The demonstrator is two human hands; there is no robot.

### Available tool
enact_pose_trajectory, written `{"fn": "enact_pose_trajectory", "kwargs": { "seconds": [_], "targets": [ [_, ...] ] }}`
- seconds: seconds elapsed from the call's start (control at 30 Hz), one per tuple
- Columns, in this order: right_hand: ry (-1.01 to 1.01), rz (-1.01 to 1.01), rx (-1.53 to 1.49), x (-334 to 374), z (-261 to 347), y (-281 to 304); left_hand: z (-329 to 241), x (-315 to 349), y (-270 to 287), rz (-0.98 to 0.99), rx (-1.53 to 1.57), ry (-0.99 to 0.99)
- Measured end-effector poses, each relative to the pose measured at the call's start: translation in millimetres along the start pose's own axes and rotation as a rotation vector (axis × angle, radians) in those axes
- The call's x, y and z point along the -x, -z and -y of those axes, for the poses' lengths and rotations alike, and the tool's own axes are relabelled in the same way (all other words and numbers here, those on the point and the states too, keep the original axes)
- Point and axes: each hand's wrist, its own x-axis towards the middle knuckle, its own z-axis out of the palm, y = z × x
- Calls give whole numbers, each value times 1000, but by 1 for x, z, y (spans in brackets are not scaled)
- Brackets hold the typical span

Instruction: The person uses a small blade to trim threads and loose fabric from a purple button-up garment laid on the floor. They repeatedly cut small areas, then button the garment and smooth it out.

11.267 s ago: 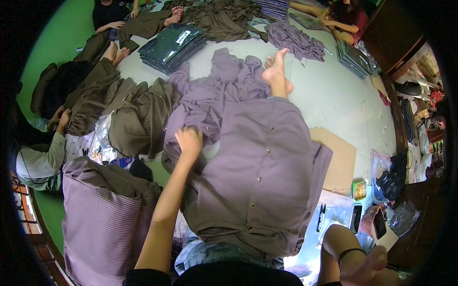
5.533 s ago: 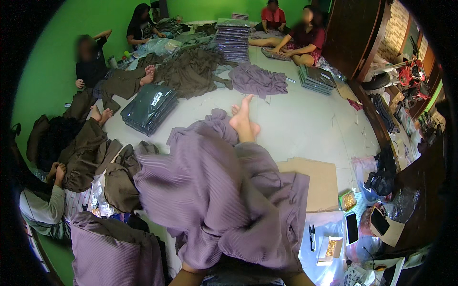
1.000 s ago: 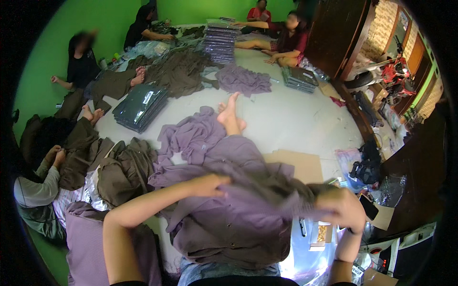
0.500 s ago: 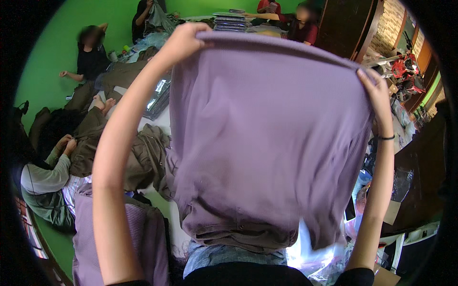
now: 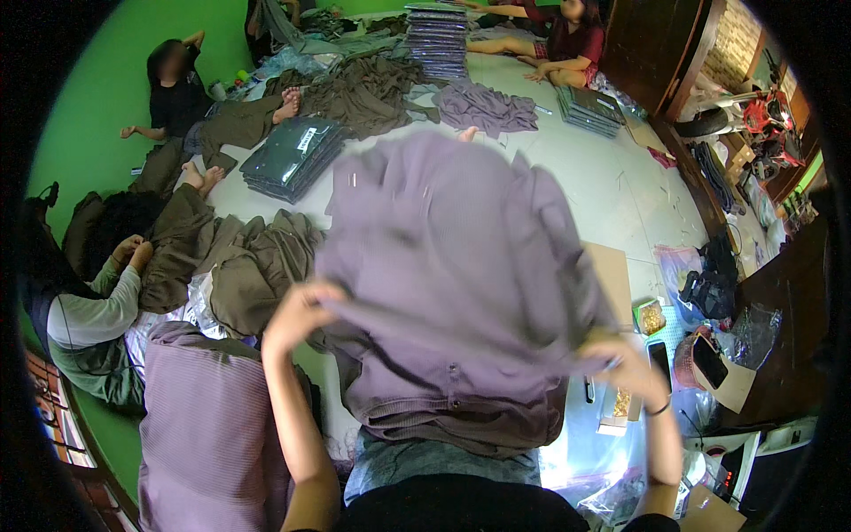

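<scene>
A mauve ribbed garment (image 5: 461,239) spreads over my lap, its far part billowing and smeared by motion. My left hand (image 5: 300,317) is closed on its left edge, and my right hand (image 5: 631,365), blurred, pinches the opposite corner. The edge between the hands stretches fairly straight. Below it, a mauve buttoned garment (image 5: 452,403) lies bunched on my denim-covered legs (image 5: 390,474); whether it is a separate piece I cannot tell. To my left, close to my forearm, rests a mauve ribbed garment pile (image 5: 208,426).
Packaged dark garments (image 5: 297,158) lie ahead on the white tiled floor (image 5: 612,191). Beyond stands a tall packaged stack (image 5: 436,40). At left, a co-worker's hands (image 5: 133,251) work on brown cloth (image 5: 257,266). On the right are a phone (image 5: 709,361), cardboard (image 5: 610,270) and clear plastic bags (image 5: 594,461).
Both my hands have come down from high up, bringing the held edge toward my lap. The raised garment has dropped and puffed out, uncovering the floor and stacks behind it.
</scene>
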Motion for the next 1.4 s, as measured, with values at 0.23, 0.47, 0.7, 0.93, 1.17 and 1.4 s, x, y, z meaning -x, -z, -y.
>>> {"fn": "enact_pose_trajectory", "kwargs": {
  "seconds": [0.23, 0.47, 0.7, 0.93, 1.17, 1.4],
  "targets": [
    [-106, 333, 116, 6, -33, -88, 83, 39, -67, 54, -78, 273],
    [-16, -37, 186, -81, -25, -142, 69, -20, -156, -367, -379, 350],
    [155, 346, 163, -89, -2, -163, 61, -2, -125, -142, -20, 401],
    [-170, 518, -335, -122, -6, -152, 25, 69, -73, 654, 405, 333],
    [-119, 226, 6, -180, -16, -202, 79, 25, -66, 364, 589, 412],
    [93, 75, -167, -159, 3, -222, 200, -87, -82, -455, 433, 669]
  ]
}}
